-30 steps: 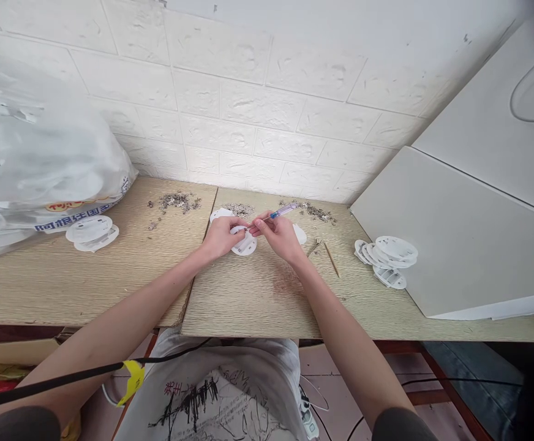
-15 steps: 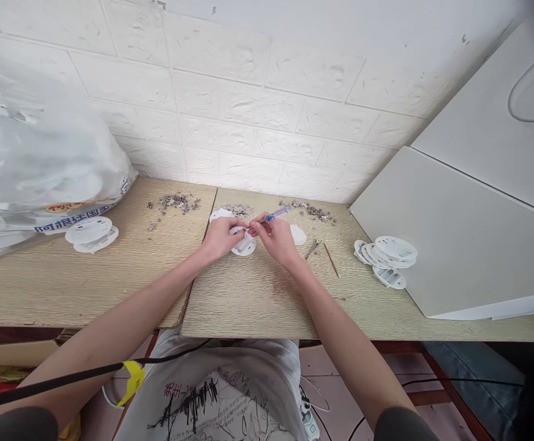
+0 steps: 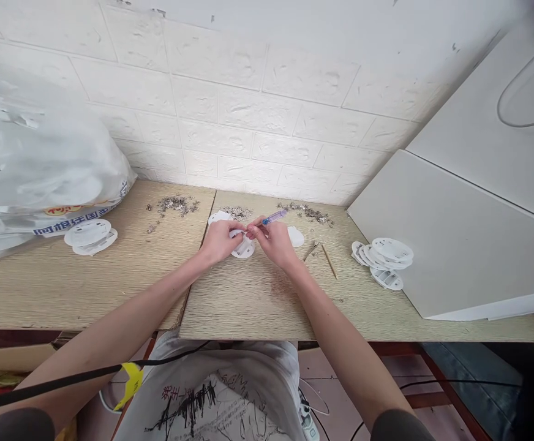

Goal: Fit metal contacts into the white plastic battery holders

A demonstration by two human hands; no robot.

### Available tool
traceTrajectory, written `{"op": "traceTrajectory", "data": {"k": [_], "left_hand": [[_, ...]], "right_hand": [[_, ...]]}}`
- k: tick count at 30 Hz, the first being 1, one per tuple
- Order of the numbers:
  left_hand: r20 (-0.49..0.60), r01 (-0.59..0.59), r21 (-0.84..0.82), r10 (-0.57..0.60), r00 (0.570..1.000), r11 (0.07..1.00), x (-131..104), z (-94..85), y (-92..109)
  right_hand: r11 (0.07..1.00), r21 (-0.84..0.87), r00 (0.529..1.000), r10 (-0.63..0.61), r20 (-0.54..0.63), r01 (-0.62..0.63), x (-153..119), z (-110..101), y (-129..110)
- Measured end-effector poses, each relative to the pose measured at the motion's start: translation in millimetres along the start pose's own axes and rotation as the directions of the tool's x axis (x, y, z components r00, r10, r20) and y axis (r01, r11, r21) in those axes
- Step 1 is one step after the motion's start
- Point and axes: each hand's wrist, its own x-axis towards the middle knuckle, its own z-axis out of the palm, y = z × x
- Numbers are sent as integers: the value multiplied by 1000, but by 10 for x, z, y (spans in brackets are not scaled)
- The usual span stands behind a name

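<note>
A white round plastic piece (image 3: 244,248) lies on the table under my fingertips, its upper part covered by them. My left hand (image 3: 221,240) is closed at its upper left edge, thumb and index finger pinched together on it. From the right, my right hand (image 3: 274,242) grips a slim screwdriver (image 3: 275,217) with a clear purple-blue handle that slants up to the right. Its tip is hidden between the fingers, over the piece. Behind my left hand sits another white piece (image 3: 220,216); a further one (image 3: 295,236) lies just beyond my right hand.
Small metal parts lie in piles at the left (image 3: 177,205), middle (image 3: 240,212) and right (image 3: 310,212). Tweezers (image 3: 312,250) and a wooden stick (image 3: 329,262) lie right of my hand. Stacked white discs (image 3: 389,252) stand by a grey panel (image 3: 478,245); a plastic bag (image 3: 46,165) fills the left.
The view has shifted slightly. My right hand and the screwdriver have tilted a little lower toward the disc; my left hand keeps nearly the same pose.
</note>
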Motion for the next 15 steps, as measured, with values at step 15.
{"op": "traceTrajectory", "data": {"k": [15], "left_hand": [[-19,46,-41,-47,999,998,20,-3,-21]], "right_hand": [[996,-78,999,-42,-5,42,-5,40,15]]}}
